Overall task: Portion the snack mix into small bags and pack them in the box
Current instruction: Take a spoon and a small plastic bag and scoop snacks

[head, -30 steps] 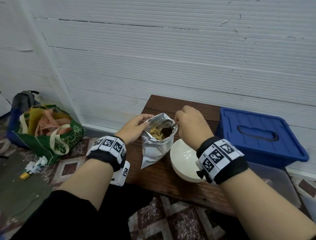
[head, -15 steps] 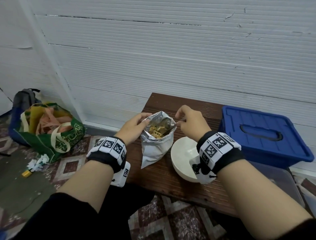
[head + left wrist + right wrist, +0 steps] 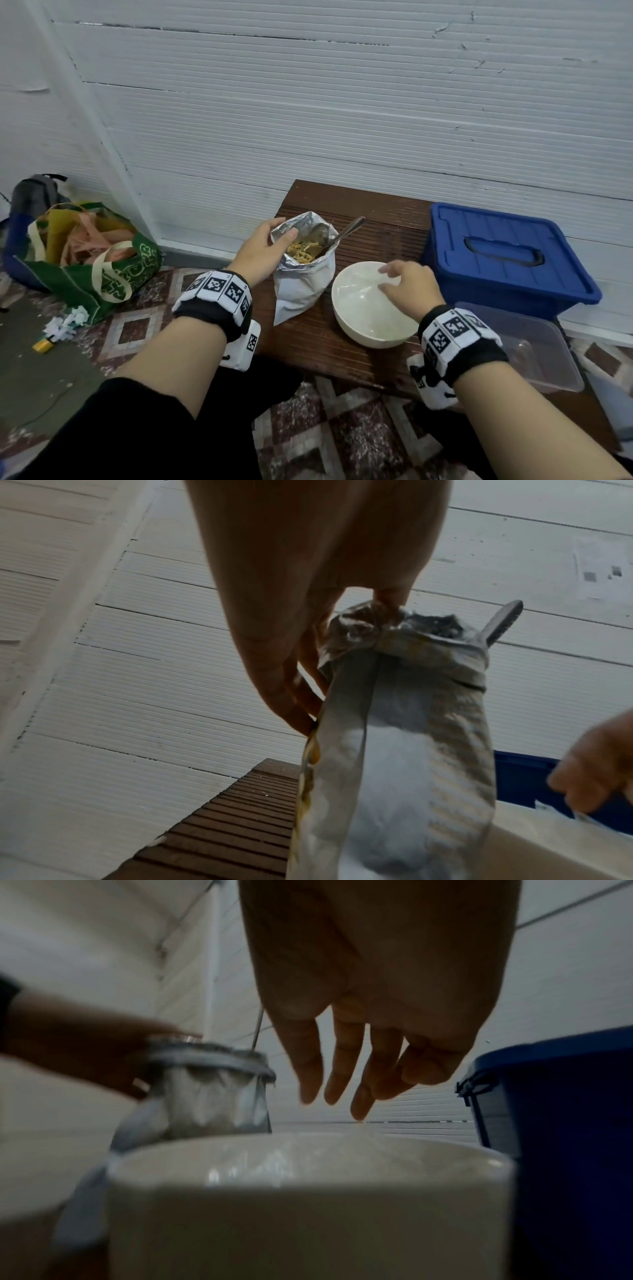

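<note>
A dark slatted desk (image 3: 359,219) stands against the white wall, and on its right side sits a blue lidded box (image 3: 507,257), closed, with a clear plastic container (image 3: 534,346) just in front of it. Off the desk to the left, a green tote bag (image 3: 113,270) slumps on the tiled floor. Beside the box a white bowl (image 3: 356,308) sits on the desk. The right hand (image 3: 407,287) hovers over its rim, fingers (image 3: 346,1066) loose and spread, holding nothing. Left of the bowl stands the foil snack bag (image 3: 301,284), open-topped, yellowish mix showing inside. The left hand (image 3: 263,250) pinches its rim. A spoon (image 3: 346,229) leans in the bag, handle poking out towards the wall.
</note>
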The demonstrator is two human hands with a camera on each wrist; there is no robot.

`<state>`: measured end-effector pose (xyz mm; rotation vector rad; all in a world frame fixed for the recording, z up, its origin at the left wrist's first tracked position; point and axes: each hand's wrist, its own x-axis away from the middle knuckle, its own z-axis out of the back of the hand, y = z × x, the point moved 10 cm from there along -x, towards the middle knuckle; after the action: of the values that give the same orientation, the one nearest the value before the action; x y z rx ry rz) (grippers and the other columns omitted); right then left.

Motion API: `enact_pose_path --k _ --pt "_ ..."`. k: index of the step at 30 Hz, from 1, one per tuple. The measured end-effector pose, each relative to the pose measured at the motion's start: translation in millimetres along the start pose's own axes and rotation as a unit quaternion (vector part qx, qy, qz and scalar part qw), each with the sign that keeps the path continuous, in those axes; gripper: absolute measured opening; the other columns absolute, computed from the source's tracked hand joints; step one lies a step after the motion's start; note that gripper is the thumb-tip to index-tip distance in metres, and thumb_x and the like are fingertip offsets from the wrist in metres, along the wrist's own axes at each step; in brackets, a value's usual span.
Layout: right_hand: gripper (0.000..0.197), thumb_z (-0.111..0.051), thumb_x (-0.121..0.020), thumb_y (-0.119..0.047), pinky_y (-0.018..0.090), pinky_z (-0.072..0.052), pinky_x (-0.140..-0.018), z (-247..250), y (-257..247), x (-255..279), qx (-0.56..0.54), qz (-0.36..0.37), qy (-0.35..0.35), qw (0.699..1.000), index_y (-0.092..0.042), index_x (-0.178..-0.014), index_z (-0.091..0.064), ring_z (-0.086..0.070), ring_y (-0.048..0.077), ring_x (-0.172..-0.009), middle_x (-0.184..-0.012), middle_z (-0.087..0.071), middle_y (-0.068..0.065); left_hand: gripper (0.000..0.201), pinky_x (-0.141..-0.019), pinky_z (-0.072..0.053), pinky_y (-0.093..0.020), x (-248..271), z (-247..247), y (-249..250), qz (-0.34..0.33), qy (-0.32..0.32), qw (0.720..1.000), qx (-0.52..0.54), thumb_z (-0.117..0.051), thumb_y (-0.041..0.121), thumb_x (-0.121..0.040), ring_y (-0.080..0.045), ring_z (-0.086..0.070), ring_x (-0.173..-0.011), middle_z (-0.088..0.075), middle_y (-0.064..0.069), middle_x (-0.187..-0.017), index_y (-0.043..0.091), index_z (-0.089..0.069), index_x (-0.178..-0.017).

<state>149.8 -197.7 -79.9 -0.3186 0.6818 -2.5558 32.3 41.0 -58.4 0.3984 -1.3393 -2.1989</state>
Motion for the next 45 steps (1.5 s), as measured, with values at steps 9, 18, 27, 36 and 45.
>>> enact_pose_path --k 9,18,27,36,45 --pt "0.053 -0.053 -0.094 -0.03 0.037 -0.03 -0.102 -16.5 3.3 8.7 0.161 0.009 0.009 0.987 -0.024 -0.143 -0.033 -0.037 0.026 -0.121 -0.136 -0.05 0.006 0.046 -0.084 -0.042 -0.024 9.7 -2.4 -1.8 0.015 0.032 0.999 0.023 -0.054 0.042 -0.095 -0.011 -0.057 -0.104 -0.058 0.007 -0.114 0.02 -0.046 -0.135" --pt "0.024 -0.059 -0.09 -0.019 0.038 -0.045 -0.093 12.0 15.7 3.6 -0.059 -0.031 0.072 0.995 -0.016 -0.113 -0.062 -0.052 0.023 -0.107 -0.096 -0.062 0.001 0.056 -0.086 -0.039 -0.023 14.2 -2.1 1.9 0.023 0.038 0.999 0.019 -0.055 0.041 -0.095 -0.012 -0.054 -0.108 -0.056 -0.001 -0.13 0.018 -0.037 -0.142" --pt "0.01 -0.06 -0.09 -0.012 0.023 -0.04 -0.072 55.7 -9.7 6.4 -0.211 0.022 0.101 0.972 -0.018 -0.095 -0.067 -0.053 0.012 -0.083 -0.083 -0.058 -0.007 0.063 -0.116 -0.026 -0.037 19.2 0.1 44.2 -0.067 0.098 0.99 -0.075 -0.062 0.036 -0.091 -0.019 -0.03 -0.139 -0.039 0.0 -0.148 0.017 -0.035 -0.145" --pt "0.013 -0.061 -0.089 -0.01 0.026 -0.043 -0.072 23.2 10.3 2.5 -0.084 -0.023 0.045 0.995 -0.022 -0.085 -0.057 -0.06 0.017 -0.086 -0.091 -0.064 0.001 0.057 -0.113 -0.029 -0.038 26.6 -20.5 71.0 -0.122 0.062 0.984 -0.11 -0.064 0.037 -0.089 -0.018 -0.033 -0.134 -0.046 0.001 -0.141 0.02 -0.043 -0.139" --pt "0.01 -0.056 -0.091 -0.017 0.049 -0.046 -0.091 54.4 -13.7 8.1 -0.092 0.046 0.145 0.984 -0.025 -0.085 -0.056 -0.059 0.022 -0.091 -0.089 -0.063 -0.002 0.048 -0.107 -0.04 -0.042 25.0 -20.1 64.0 -0.109 0.042 0.99 -0.081 -0.066 0.036 -0.088 -0.016 -0.046 -0.125 -0.053 0.003 -0.13 0.022 -0.051 -0.131"
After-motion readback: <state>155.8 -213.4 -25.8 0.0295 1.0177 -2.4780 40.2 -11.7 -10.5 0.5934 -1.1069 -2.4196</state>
